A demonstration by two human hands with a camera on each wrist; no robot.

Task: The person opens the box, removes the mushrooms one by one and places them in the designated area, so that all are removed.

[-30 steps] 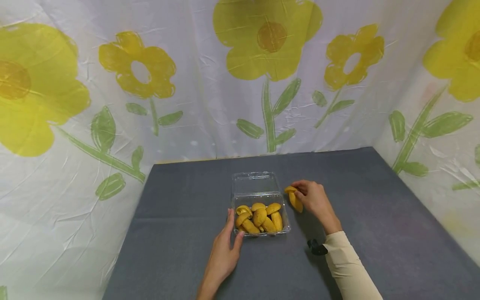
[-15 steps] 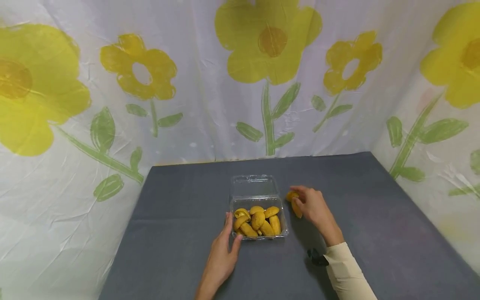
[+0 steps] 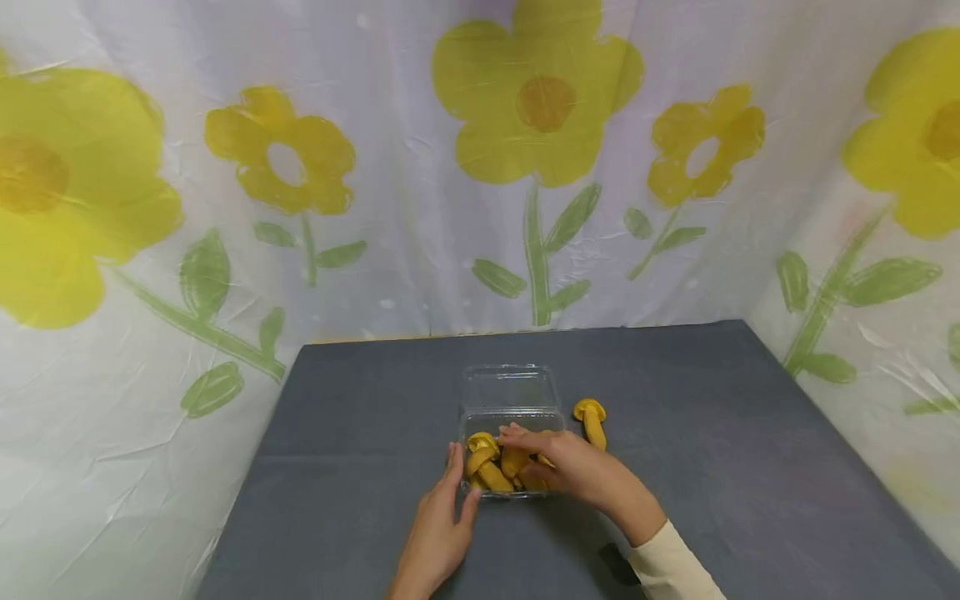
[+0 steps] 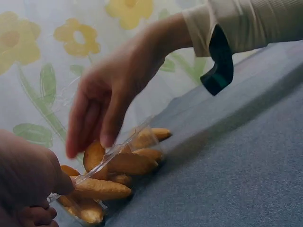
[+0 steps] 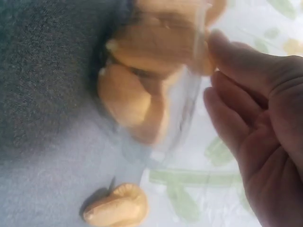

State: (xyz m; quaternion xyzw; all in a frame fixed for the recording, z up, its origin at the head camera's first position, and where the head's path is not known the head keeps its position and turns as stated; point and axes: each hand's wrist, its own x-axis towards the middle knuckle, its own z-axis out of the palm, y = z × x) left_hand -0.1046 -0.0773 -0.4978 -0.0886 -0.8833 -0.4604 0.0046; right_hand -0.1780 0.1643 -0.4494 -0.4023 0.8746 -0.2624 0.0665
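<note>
Head view: clear container (image 3: 528,413) at lower centre, lid (image 3: 512,387) up, several yellow mushrooms (image 3: 495,477) inside. Left hand (image 3: 437,521) braces its left corner, fingers straight, thumb apart. Right hand (image 3: 585,475) is over the contents, thumb and fingers parted. Single mushroom (image 3: 592,422) lies on the desk (image 3: 360,433), right of the container. Judged: loading mostly done; one piece outside, lid not closed.

Left wrist view: right-hand fingertips beside a cap; grip cannot be told.

Right wrist view: blurred; single mushroom at lower left.

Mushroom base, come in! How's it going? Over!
Left hand holds clear box by near corner. Right hand at mushrooms inside. Loose mushroom outside, to the right. Open lid folded back, not blocking.
</note>
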